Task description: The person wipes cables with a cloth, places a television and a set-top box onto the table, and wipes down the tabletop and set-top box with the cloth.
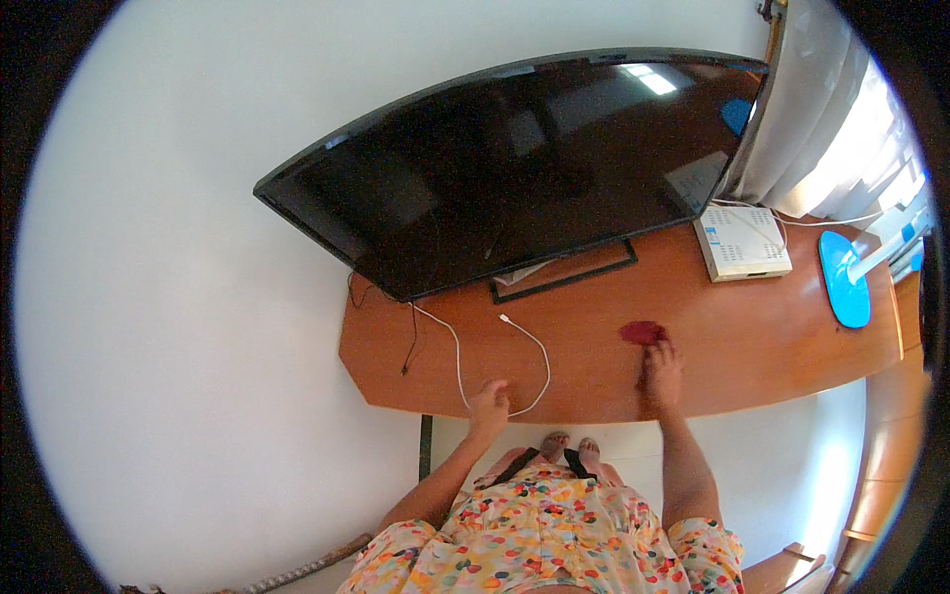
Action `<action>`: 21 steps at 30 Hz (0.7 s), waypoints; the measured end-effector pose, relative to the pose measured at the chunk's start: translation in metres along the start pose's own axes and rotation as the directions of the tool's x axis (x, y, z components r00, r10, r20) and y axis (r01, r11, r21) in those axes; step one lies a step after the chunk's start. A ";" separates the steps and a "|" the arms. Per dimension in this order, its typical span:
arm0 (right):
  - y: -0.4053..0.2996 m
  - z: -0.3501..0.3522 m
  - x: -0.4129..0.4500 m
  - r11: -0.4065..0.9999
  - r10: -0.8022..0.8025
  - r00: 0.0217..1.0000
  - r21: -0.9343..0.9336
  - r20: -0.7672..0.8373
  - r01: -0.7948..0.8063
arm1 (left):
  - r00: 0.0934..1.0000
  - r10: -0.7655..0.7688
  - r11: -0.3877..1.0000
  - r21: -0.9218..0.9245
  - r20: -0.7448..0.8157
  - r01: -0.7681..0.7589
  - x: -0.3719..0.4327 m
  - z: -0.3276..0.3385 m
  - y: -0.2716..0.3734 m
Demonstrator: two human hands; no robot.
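Observation:
My left hand (490,407) is at the table's front edge with its fingers curled around the white cable (548,364). The cable runs down from behind the television to this hand, then loops up to a loose plug end (505,318) on the tabletop. My right hand (664,375) is over the front half of the table, slightly blurred. Its fingertips hold a dark red cloth (641,332) against the wood. Part of the cloth lies beyond the fingers, to their left.
A large flat-screen television (519,171) stands on a black frame base (568,282) on the wooden table (586,349). Right of it are a white box (744,245) with vents and a blue stand base (844,278). A thin black cable (410,345) lies at left. A curtain (787,104) hangs behind.

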State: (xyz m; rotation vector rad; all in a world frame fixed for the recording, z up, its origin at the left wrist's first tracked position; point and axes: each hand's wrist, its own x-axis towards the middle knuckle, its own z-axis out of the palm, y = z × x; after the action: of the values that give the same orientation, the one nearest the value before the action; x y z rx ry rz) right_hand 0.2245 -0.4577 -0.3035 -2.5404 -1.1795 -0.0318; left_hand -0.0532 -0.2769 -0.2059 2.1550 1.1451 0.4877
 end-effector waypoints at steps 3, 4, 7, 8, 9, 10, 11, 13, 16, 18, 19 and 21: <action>0.024 -0.024 0.006 0.988 0.145 0.989 -0.042 -0.016 -0.145 | 0.996 -0.056 0.997 0.052 0.068 0.052 -0.007 0.004 -0.023; 0.028 -0.027 0.005 0.973 0.232 0.973 -0.011 -0.006 -0.232 | 0.993 -0.086 0.996 -0.005 0.084 0.086 -0.010 0.008 -0.027; 0.025 -0.021 0.001 0.971 0.227 0.970 -0.054 -0.088 -0.232 | 0.983 -0.113 0.985 -0.114 0.144 0.130 -0.013 0.018 -0.026; 0.024 -0.020 0.002 0.964 0.266 0.964 -0.015 -0.025 -0.266 | 0.978 -0.114 0.977 -0.160 0.175 0.142 -0.014 0.022 -0.023; 0.028 -0.015 0.000 0.961 0.276 0.961 -0.023 -0.028 -0.276 | 0.977 -0.107 0.977 -0.164 0.186 0.139 -0.013 0.025 -0.018; 0.032 -0.007 -0.001 0.960 0.275 0.960 -0.035 -0.056 -0.277 | 0.964 -0.093 0.977 -0.161 0.250 0.136 -0.012 0.030 -0.014; 0.039 -0.002 -0.003 0.960 0.273 0.958 -0.047 -0.085 -0.278 | 0.946 -0.078 0.979 -0.157 0.314 0.133 -0.010 0.036 -0.009; 0.033 -0.010 -0.001 0.960 0.280 0.959 -0.011 -0.055 -0.281 | 0.949 -0.014 0.980 -0.182 0.314 0.075 -0.009 0.050 -0.008; 0.036 -0.012 -0.001 0.967 0.250 0.968 0.063 -0.028 -0.247 | 0.933 0.057 0.983 -0.183 0.355 0.010 -0.004 0.065 0.009; 0.038 -0.013 -0.004 0.966 0.254 0.966 0.060 -0.045 -0.251 | 0.915 0.068 0.987 -0.162 0.399 -0.002 -0.001 0.077 0.022; 0.033 -0.014 -0.001 0.969 0.244 0.968 0.066 -0.056 -0.240 | 0.909 0.058 0.986 -0.167 0.412 0.013 0.000 0.084 0.026; 0.030 -0.016 0.000 0.969 0.246 0.966 0.052 -0.083 -0.242 | 0.900 0.056 0.985 -0.172 0.433 0.021 0.005 0.097 0.039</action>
State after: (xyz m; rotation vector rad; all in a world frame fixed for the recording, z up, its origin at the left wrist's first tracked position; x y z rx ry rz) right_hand 0.2486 -0.4806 -0.2972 -2.5988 -0.8190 -0.0599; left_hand 0.0294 -0.3244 -0.2498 1.9877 0.8008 0.0909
